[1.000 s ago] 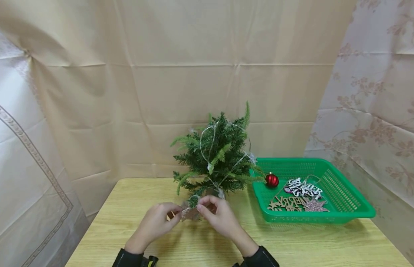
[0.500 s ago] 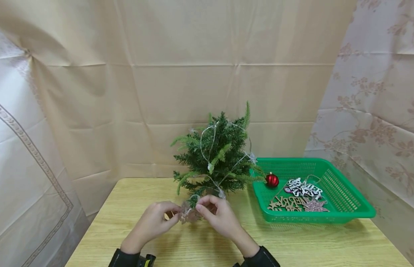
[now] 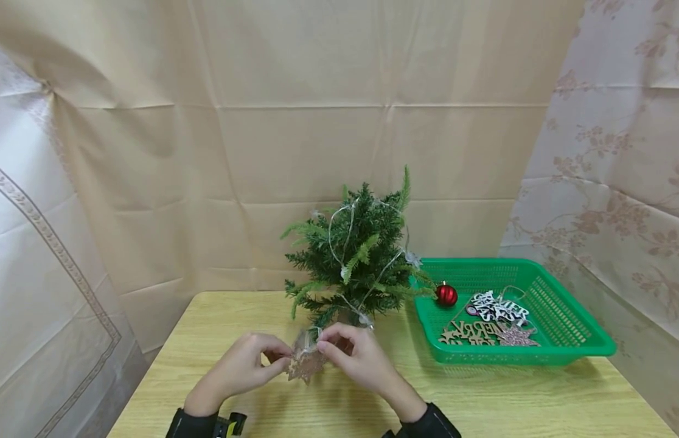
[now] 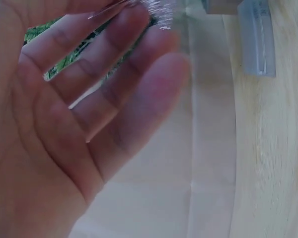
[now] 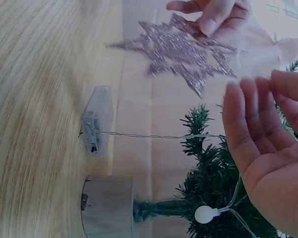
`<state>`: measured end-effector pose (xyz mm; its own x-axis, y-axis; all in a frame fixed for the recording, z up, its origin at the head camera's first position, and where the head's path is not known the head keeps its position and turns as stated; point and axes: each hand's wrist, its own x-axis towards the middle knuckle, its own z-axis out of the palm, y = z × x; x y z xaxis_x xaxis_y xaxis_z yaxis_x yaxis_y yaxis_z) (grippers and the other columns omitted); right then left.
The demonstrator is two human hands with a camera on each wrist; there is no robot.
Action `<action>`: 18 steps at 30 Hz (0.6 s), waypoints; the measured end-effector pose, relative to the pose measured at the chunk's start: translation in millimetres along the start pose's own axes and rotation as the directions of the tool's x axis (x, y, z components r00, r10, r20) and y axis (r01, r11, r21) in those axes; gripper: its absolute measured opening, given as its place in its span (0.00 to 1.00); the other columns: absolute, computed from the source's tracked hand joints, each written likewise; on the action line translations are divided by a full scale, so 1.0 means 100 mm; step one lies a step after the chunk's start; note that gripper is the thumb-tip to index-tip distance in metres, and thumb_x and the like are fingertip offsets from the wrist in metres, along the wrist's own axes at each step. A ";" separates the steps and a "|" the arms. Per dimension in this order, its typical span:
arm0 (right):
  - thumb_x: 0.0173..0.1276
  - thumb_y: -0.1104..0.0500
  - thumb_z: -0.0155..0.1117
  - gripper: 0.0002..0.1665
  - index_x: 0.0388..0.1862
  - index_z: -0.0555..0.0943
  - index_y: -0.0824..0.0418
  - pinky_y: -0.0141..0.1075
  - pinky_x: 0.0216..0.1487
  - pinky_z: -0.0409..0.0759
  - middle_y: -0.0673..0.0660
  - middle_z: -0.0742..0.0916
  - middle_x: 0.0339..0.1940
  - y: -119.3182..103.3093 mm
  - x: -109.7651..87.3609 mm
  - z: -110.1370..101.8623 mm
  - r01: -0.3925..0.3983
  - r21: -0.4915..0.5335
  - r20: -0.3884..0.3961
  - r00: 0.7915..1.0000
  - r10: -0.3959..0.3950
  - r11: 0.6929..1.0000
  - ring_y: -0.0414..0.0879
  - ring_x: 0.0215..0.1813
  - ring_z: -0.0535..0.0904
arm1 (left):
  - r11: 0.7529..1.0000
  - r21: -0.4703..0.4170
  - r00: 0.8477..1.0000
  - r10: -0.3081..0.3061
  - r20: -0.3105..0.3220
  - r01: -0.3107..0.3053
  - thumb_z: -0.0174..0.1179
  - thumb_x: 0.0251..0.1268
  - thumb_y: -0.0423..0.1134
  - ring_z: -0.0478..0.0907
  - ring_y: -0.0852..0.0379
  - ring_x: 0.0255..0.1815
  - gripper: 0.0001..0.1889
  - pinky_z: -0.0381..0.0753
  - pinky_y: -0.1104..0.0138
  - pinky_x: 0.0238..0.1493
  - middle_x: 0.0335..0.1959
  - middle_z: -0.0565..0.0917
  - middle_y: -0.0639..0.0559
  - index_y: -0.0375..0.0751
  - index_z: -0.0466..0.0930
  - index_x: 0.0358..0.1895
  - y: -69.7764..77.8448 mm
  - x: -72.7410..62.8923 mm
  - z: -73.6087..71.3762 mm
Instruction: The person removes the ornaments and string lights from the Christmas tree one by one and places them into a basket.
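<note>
A flat, pinkish, glittery star (image 3: 306, 365) is pinched at its edge by the left hand (image 3: 246, 365), its thin pale loop (image 3: 316, 330) apparently by the right hand (image 3: 361, 358) just beside. Probably light, stiff and fragile-pointed, it is best taken by the loop.

Head view facing forward and down, wrist views close at fingers (image 4: 154, 94), tree (image 3: 358, 255) shared

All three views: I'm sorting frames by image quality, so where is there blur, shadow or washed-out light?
Head: soft shadow on the table below the green basket; left wrist: the left hand, close to the lens, looks soft; right wrist: the upper right corner washes out nearly to white.
</note>
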<state>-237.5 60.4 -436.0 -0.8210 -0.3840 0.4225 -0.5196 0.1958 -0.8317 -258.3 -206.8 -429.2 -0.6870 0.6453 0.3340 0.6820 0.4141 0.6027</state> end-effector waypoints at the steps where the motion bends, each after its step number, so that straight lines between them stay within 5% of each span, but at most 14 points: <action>1: 0.75 0.56 0.65 0.06 0.45 0.86 0.56 0.30 0.26 0.78 0.58 0.86 0.31 0.00 0.00 0.00 -0.003 -0.008 0.016 1.000 0.003 1.000 0.36 0.26 0.77 | 1.000 -0.007 1.000 -0.010 0.016 0.010 0.64 0.71 0.36 0.81 0.68 0.34 0.06 0.84 0.67 0.35 0.35 0.87 0.62 0.48 0.90 0.44 -0.01 -0.01 -0.01; 8: 0.74 0.56 0.65 0.07 0.45 0.86 0.56 0.29 0.28 0.79 0.56 0.87 0.32 -0.02 0.00 0.00 -0.015 -0.027 0.092 0.996 0.017 1.000 0.39 0.27 0.79 | 0.998 -0.020 0.995 -0.059 0.082 0.061 0.64 0.72 0.37 0.81 0.68 0.34 0.06 0.84 0.65 0.36 0.35 0.87 0.62 0.50 0.89 0.44 -0.04 -0.02 -0.04; 18: 0.75 0.55 0.66 0.08 0.44 0.87 0.56 0.32 0.28 0.83 0.55 0.88 0.31 -0.02 -0.01 -0.02 -0.024 -0.061 0.099 0.995 0.030 0.998 0.36 0.27 0.83 | 0.997 -0.054 0.995 -0.055 0.082 0.059 0.63 0.73 0.41 0.82 0.65 0.34 0.06 0.83 0.66 0.35 0.35 0.87 0.61 0.50 0.89 0.45 -0.07 -0.04 -0.06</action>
<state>-236.1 62.6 -434.1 -0.8088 -0.4657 0.3592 -0.5129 0.2596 -0.8182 -261.4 -216.2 -430.5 -0.7003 0.6724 0.2397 0.6255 0.4163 0.6599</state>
